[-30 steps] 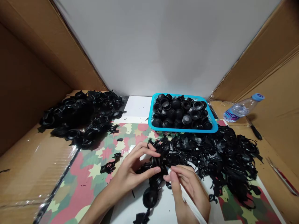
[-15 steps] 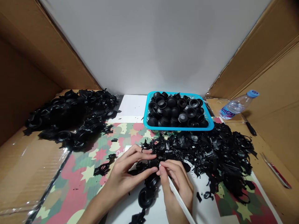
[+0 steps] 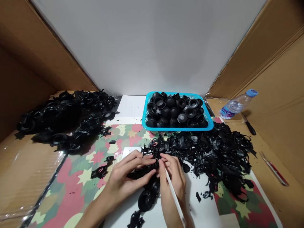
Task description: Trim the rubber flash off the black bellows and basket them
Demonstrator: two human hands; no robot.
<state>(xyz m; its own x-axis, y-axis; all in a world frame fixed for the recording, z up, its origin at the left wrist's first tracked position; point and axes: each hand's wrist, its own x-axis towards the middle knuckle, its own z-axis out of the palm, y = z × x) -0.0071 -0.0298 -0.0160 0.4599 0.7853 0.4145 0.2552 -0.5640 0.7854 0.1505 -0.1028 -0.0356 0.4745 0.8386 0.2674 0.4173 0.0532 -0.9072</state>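
My left hand (image 3: 125,172) is closed on a black ribbed rubber part (image 3: 153,166), gripped between thumb and fingers above the white sheet. Pinched in my right hand (image 3: 174,177) is a slim white-handled tool (image 3: 176,200), its handle slanting back toward me; its tip is hidden by my fingers. The right fingertips touch or nearly touch the part's right side. Below my hands lies a strip of joined black rubber pieces, with a round cup-shaped piece (image 3: 144,201) at its near end.
A blue basket (image 3: 178,129) of black ribbed parts stands at the back. Black rubber scraps (image 3: 213,152) pile up at right; untrimmed rubber pieces (image 3: 78,123) heap at left. On the right are a water bottle (image 3: 237,106), a black-handled knife (image 3: 250,126) and red-handled tweezers-like tool (image 3: 275,171).
My right fingers have shifted up around the part's right side, and the white tool has tilted more upright. My left hand keeps its grip. The whole view has shifted slightly.
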